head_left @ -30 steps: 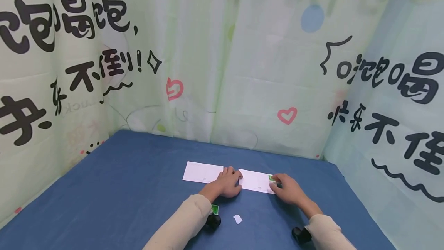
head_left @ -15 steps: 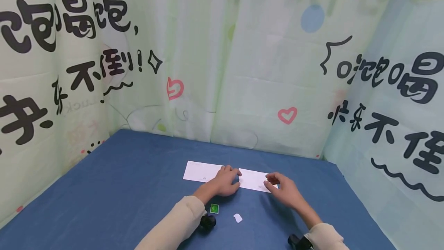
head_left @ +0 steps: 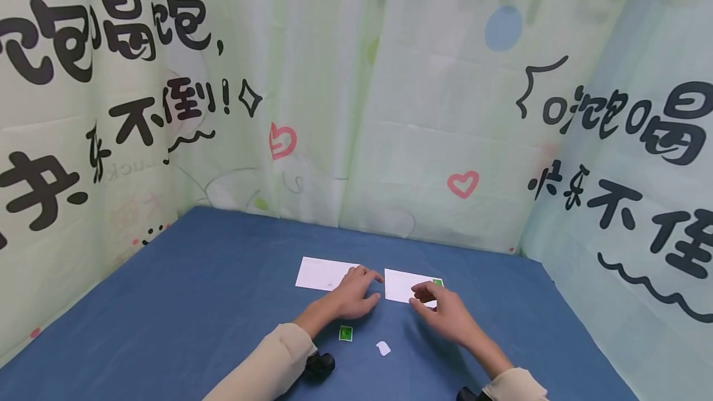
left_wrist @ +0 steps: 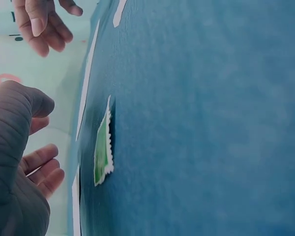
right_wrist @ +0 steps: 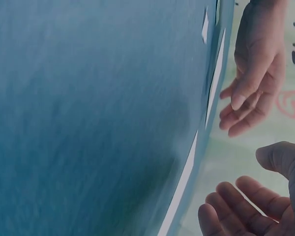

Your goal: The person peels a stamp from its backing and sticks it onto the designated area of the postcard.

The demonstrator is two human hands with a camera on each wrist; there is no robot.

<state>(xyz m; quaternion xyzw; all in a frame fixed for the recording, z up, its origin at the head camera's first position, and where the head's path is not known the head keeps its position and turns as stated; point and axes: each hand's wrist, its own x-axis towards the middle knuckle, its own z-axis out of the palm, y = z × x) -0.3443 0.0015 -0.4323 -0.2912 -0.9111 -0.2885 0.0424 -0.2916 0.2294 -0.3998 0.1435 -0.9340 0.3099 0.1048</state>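
Observation:
Two white envelopes lie flat side by side, the left envelope [head_left: 317, 273] and the right envelope [head_left: 398, 284], each with tiny print low on its face. A green stamp [head_left: 437, 282] shows at the right envelope's top right corner. My right hand [head_left: 445, 314] hovers over that envelope's lower right part, fingers relaxed and thumb apart, holding nothing. Over the left envelope's right end is my left hand [head_left: 352, 296], loosely spread and gripping nothing. Nearer me, a loose green stamp [head_left: 345, 333] with a scalloped white edge lies on the cloth; the left wrist view shows this stamp [left_wrist: 103, 150] slightly curled.
A small white paper scrap [head_left: 383, 348] lies right of the loose stamp. Blue cloth [head_left: 223, 302] covers the table. Pale printed curtains [head_left: 401, 110] hang behind it and on both sides. Dark wrist cameras [head_left: 320, 365] sit under the sleeves.
My right hand has come off the right envelope's corner and moved left and toward me, uncovering the stamp there. My left hand has drawn slightly left, away from the right envelope.

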